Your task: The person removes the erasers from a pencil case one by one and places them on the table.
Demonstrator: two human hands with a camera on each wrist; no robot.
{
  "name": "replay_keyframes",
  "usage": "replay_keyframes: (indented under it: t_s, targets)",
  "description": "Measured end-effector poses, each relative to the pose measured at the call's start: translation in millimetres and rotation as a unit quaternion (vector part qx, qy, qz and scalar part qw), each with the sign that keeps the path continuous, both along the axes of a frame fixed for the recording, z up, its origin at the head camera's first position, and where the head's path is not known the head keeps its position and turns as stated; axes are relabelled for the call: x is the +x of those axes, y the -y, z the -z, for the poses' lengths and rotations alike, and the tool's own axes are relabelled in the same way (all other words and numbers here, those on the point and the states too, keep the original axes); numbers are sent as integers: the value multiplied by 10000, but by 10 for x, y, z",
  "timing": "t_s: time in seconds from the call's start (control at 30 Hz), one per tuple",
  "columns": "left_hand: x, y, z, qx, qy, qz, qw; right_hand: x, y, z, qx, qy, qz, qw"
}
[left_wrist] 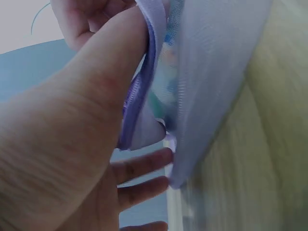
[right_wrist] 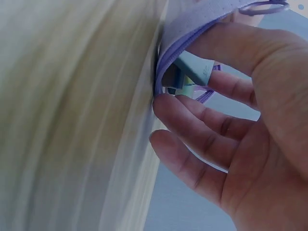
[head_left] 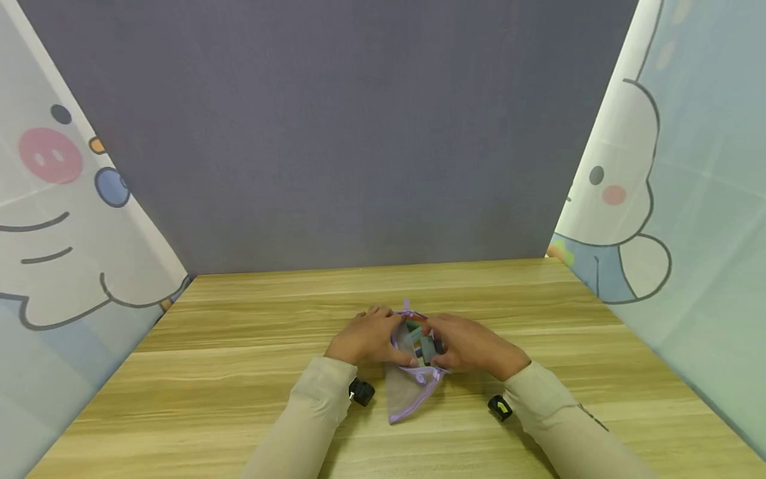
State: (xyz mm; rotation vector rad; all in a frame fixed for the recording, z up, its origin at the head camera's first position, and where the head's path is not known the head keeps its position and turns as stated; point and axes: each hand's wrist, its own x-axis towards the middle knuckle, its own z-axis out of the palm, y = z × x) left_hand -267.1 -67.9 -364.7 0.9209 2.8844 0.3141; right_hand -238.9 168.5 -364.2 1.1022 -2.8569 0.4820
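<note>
A see-through mesh pouch (head_left: pixel 402 394) with purple zipper edging lies on the table, its mouth unzipped and spread. My left hand (head_left: pixel 372 337) grips its left rim, thumb inside the mouth and fingers outside, some of them stretched out in the left wrist view. At the right side of the mouth, my right hand (head_left: pixel 469 344) pinches a grey-blue block-like piece (right_wrist: pixel 195 68) between thumb and index finger; its other fingers stay outside the zipper edge (right_wrist: pixel 180 48). Several small coloured things, green and orange among them, show inside the pouch, partly hidden by the hands.
The wood-grain table (head_left: pixel 239 392) stretches out around the pouch. A dark grey panel (head_left: pixel 371 133) stands along its back edge. Cartoon-printed curtains hang at the left (head_left: pixel 78 259) and right (head_left: pixel 706 199). Black wrist devices sit near both cuffs.
</note>
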Motion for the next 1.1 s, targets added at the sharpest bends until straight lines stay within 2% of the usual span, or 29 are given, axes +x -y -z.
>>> replay_keyframes:
  t_s: [0.17, 0.37, 0.5, 0.77, 1.1]
  targets:
    - [-36, 22, 40, 441, 306, 228, 9983, 20, -13, 5, 9, -139, -94, 9999]
    - [-73, 40, 46, 838, 304, 541, 9946, -3, -18, 5, -34, -145, -226, 9996]
    - [-88, 57, 29, 972, 362, 481, 9934, -22, -23, 1, -137, -67, -171, 9997]
    - [-123, 74, 51, 871, 479, 201, 9948, -20, -29, -3, -263, 160, -29, 9995]
    - [-136, 90, 126, 878, 281, 239, 9955, -19, -9, 33, -292, 5, -135, 9995]
